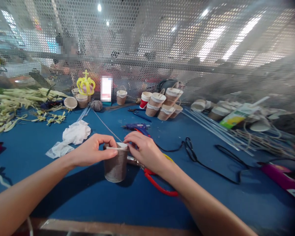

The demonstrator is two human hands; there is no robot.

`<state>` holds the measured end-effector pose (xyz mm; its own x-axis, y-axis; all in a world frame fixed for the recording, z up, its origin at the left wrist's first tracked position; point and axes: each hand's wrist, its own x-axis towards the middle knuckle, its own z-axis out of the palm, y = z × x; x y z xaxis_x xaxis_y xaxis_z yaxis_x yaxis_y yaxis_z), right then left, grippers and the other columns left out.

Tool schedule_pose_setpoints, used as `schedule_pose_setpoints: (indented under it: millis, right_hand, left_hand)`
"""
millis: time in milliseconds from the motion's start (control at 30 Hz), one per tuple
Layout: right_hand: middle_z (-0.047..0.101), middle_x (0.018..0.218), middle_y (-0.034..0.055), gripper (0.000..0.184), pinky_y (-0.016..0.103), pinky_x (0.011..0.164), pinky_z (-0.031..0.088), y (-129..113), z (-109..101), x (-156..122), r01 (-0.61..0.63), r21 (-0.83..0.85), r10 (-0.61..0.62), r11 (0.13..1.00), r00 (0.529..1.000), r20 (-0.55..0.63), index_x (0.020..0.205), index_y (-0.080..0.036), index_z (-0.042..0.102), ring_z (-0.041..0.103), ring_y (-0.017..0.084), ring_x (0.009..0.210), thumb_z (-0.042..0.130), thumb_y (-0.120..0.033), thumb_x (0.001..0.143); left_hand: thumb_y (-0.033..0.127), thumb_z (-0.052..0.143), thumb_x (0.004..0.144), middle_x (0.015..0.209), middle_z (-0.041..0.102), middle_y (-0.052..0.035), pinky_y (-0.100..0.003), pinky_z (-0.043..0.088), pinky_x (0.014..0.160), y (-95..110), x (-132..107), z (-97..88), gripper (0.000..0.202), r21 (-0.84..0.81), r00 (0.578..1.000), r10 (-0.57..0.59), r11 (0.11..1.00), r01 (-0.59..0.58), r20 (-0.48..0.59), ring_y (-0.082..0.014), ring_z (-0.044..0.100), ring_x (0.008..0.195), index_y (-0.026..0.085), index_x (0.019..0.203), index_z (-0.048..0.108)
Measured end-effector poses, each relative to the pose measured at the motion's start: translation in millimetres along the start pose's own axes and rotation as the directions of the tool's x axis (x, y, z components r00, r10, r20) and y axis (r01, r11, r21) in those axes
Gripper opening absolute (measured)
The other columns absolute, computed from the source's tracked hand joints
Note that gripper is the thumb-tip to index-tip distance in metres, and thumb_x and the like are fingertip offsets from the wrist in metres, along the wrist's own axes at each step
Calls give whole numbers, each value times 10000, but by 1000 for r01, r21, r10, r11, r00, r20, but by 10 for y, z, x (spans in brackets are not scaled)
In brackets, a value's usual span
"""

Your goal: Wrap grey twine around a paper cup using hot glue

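Observation:
A paper cup [115, 167] wrapped in grey-brown yarn stands upright before me, a white rim showing at its top. My left hand [92, 149] grips it from the left, thumb outside and fingers over the rim. At the rim's right side, my right hand [142, 149] pinches the yarn [104, 124], its fingertips partly hidden. That strand runs back to a grey yarn ball [96, 105]. Red-handled scissors [159, 188] lie under my right wrist, partly covered. Just beyond my hands is a blue glue gun [137, 127].
Crumpled white tissue [76, 132] lies left of the cup. Several small wrapped buckets [157, 100] are stacked at the back. A black cable [211, 170] and clear sticks [211, 126] lie right; pale dried husks [22, 98] lie left. A perforated metal screen [147, 39] closes the back.

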<state>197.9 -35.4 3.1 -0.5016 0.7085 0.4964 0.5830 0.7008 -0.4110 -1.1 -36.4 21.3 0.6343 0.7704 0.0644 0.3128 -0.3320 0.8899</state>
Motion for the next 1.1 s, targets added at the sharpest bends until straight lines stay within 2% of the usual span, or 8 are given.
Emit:
schedule_pose_setpoints:
  millis: [133, 233, 400, 633, 800, 933, 1033, 1100]
  right_hand:
    - [644, 882, 42, 332, 234, 602, 464, -55, -81, 29, -130, 62, 120, 990, 983, 141, 981, -147, 568, 563, 109, 643, 483, -24, 684]
    - [660, 923, 41, 365, 231, 650, 462, -75, -98, 60, -123, 59, 110, 991, 975, 193, 997, -149, 581, 591, 116, 711, 499, -9, 669]
    - [679, 779, 40, 191, 225, 642, 447, -50, -91, 114, -45, -27, 49, 999, 986, 160, 810, -137, 633, 603, 122, 694, 490, -38, 731]
    - [658, 684, 8, 138, 194, 541, 407, -127, -212, 411, -34, -100, 37, 994, 999, 23, 803, -144, 628, 558, 93, 561, 514, -93, 744]
    - [669, 771, 13, 158, 194, 608, 423, -363, -50, 853, 110, -12, -111, 994, 993, -35, 819, -154, 632, 584, 101, 667, 496, -101, 757]
    - [682, 833, 42, 180, 230, 683, 442, -403, 122, 1066, 152, -39, -148, 988, 984, 96, 856, -142, 643, 609, 137, 760, 505, -101, 749]
    - [667, 953, 58, 244, 239, 718, 449, -275, 2, 1079, 87, -64, -88, 994, 996, -21, 962, -141, 617, 613, 139, 824, 477, -99, 767]
    - [664, 955, 56, 257, 245, 688, 455, -128, -181, 1009, -85, -127, 68, 988, 989, -128, 1020, -147, 587, 623, 136, 780, 436, -153, 812]
  left_hand:
    - [239, 498, 748, 788, 591, -30, -241, 389, 654, -26, 7, -8, 134, -21, 999, 23, 999, -24, -31, -148, 510, 739, 136, 671, 540]
    - [278, 509, 750, 792, 585, -33, -231, 387, 627, -31, 5, -15, 167, -58, 1000, 4, 998, -5, -29, -142, 508, 720, 136, 664, 531]
    - [281, 507, 746, 719, 556, -12, -217, 370, 593, 13, -11, -29, 168, -60, 1000, 6, 998, -4, 18, -127, 491, 670, 135, 665, 534]
    - [217, 511, 737, 759, 595, -25, -230, 386, 633, 40, 15, 1, 118, -30, 1000, -6, 1000, 6, 20, -133, 510, 700, 130, 663, 539]
    - [328, 549, 732, 662, 590, -21, -239, 384, 580, -100, 148, 84, 216, -118, 981, -54, 992, 32, -188, -138, 512, 635, 118, 688, 573]
    - [303, 603, 655, 678, 610, -21, -252, 398, 609, -176, 263, 146, 189, -333, 932, -126, 943, 6, -340, -161, 536, 683, 124, 711, 576]
    - [340, 596, 677, 655, 566, 1, -239, 391, 613, -222, 291, 157, 212, -382, 887, -123, 922, -63, -445, -131, 510, 645, 134, 680, 546]
    - [366, 576, 710, 611, 514, 21, -225, 372, 586, -268, 279, 152, 244, -366, 883, -118, 929, -64, -454, -110, 479, 600, 139, 644, 512]
